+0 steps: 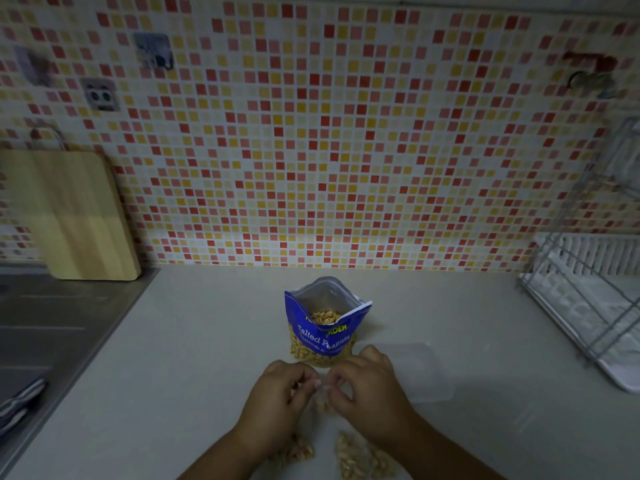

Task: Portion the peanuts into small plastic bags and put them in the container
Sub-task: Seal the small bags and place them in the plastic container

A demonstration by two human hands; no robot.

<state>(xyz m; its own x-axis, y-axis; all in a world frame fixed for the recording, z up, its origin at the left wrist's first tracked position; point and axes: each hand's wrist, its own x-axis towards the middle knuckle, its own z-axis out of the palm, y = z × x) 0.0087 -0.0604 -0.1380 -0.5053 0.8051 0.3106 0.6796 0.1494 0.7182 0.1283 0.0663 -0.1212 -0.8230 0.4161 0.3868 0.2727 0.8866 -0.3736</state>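
A blue salted-peanuts pouch (323,327) stands open on the counter, nuts showing inside. Just in front of it my left hand (277,396) and my right hand (370,389) meet, both pinching the top of a small clear plastic bag (322,401) holding peanuts. Two more small filled bags lie near my wrists, one at the left (298,452) and one at the right (360,459). A clear plastic container (419,372) sits to the right of my right hand, partly hidden by it.
A white wire dish rack (585,299) stands at the right. A wooden cutting board (72,216) leans on the tiled wall at the left, beside a steel sink (52,327) with a striped cloth (19,403).
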